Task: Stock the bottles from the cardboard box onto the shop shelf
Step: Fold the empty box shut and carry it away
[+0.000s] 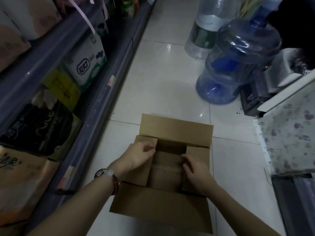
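Observation:
A brown cardboard box (175,126) sits on the white tiled floor in front of me, its long far and near flaps folded outward. My left hand (139,155) grips the inner edge of the left short flap. My right hand (196,171) holds the inner edge of the right short flap. Between the flaps I see only brown cardboard and a dark gap; no bottles show. The shop shelf (95,92) runs along the left, grey-blue, with price tags on its edge.
Packaged goods fill the shelf: a white carton (85,60), a yellow pack (63,87), a black pack (37,126). Two large water jugs, one blue (238,62) and one clear (209,26), stand on the floor ahead right. A floral-covered counter (289,133) is at right.

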{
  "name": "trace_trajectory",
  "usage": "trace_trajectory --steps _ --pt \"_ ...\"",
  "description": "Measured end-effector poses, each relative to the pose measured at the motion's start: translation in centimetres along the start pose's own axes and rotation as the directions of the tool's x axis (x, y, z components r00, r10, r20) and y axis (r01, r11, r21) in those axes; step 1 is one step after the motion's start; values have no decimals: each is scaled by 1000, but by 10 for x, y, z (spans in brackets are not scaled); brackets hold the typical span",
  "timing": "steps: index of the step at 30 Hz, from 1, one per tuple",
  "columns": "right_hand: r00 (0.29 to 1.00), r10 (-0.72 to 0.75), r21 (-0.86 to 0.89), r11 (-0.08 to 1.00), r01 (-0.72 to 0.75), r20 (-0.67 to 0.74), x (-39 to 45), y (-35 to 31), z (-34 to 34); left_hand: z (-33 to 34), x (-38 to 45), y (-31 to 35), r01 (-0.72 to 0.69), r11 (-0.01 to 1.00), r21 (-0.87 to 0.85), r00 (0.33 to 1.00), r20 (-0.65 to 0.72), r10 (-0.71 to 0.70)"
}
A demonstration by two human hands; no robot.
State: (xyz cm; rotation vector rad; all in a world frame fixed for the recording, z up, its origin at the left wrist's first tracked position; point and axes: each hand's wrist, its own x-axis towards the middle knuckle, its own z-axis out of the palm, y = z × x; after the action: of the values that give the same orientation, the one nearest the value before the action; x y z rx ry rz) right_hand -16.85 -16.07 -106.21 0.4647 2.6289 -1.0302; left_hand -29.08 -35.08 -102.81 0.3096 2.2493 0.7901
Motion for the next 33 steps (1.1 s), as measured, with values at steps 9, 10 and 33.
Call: trace_trajectory --steps 9,10,33 --pt "984 -149 -243 962 122 -94 14 30 -29 6 20 -11 5 999 44 1000 -27 -4" --pt "978 -158 -212 969 127 -139 18 29 -40 4 19 -13 -6 999 40 1000 -17 7" --pt "954 -53 153 983 102 -296 58 59 -38 0 24 -36 -132 991 2 990 52 132"
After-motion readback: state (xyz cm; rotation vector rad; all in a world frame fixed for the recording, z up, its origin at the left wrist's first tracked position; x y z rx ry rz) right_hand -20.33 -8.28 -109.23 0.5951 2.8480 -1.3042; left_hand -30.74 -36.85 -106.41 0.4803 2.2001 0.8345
